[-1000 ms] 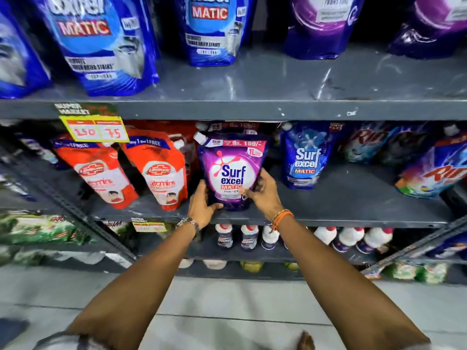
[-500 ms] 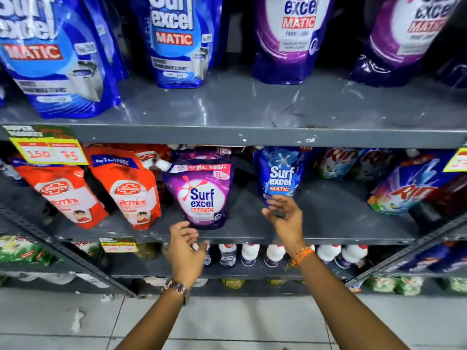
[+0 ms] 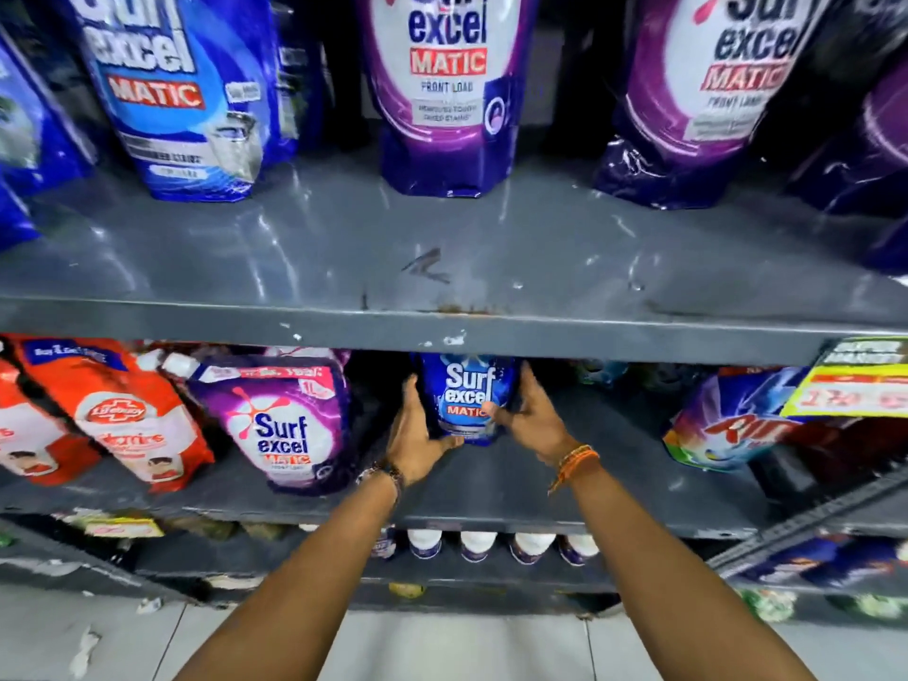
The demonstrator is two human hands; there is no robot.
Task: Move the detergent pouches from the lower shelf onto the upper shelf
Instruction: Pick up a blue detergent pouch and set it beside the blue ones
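Note:
A small blue Surf Excel pouch (image 3: 466,393) stands on the lower shelf (image 3: 614,489), its top hidden behind the upper shelf's edge. My left hand (image 3: 417,435) grips its left side and bottom, and my right hand (image 3: 528,417) grips its right side. A purple Surf Excel pouch (image 3: 282,422) stands free to the left on the same shelf. The grey upper shelf (image 3: 442,267) carries big blue pouches (image 3: 182,95) on the left and purple pouches (image 3: 447,100) in the middle and right.
Orange Lifebuoy pouches (image 3: 118,415) lean at the lower shelf's left, a Rin pouch (image 3: 727,420) at its right. A yellow price tag (image 3: 855,380) hangs from the upper shelf's right edge. White-capped bottles (image 3: 476,543) line the shelf below. The upper shelf's front strip is bare metal.
Both hands left the purple pouch, which stays on the lower shelf, and shifted right to close on the blue pouch. The camera moved nearer and tilted up.

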